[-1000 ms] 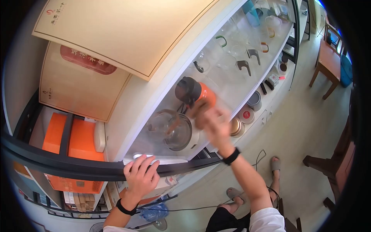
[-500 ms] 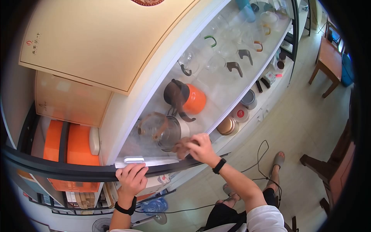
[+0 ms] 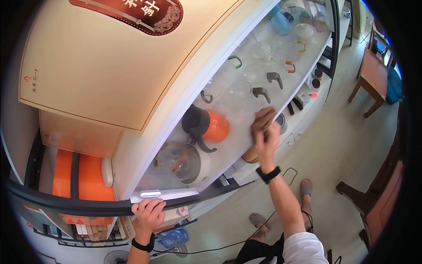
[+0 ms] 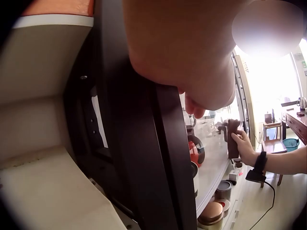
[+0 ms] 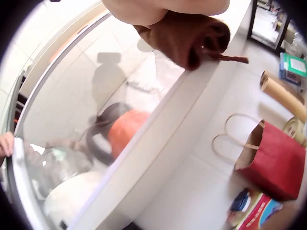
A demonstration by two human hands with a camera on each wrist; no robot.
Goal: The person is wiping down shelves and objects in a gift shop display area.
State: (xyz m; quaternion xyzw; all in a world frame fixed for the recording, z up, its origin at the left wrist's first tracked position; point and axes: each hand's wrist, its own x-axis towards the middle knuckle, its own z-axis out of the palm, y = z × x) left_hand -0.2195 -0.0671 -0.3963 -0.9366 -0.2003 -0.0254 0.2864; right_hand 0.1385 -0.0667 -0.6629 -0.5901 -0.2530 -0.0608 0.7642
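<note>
My right hand [image 3: 267, 143] holds a crumpled brown cloth [image 3: 262, 121] over the lower edge of a hazy glass pane [image 3: 237, 132]. In the right wrist view, the brown cloth [image 5: 184, 36] hangs in loose folds at the white ledge below the pane. Near the pane's other end, my left hand [image 3: 148, 214] grips the black frame [image 3: 96, 204] of the cabinet, fingers bent over its edge. Behind the glass stand an orange kettle [image 3: 216, 126] with a dark handle and a glass pot [image 3: 169, 160].
Several glass jugs with coloured handles stand farther along behind the pane. Tins [image 4: 211, 213] line the shelf below. Large cream boxes [image 3: 88, 66] fill the shelf on the other side. A red paper bag [image 5: 276, 160] is in the right wrist view. A cable [image 3: 246, 241] trails across the floor.
My right hand swept the cloth from over the kettle down to the pane's near corner, then along its lower edge away from the left hand. The left hand keeps its place on the frame.
</note>
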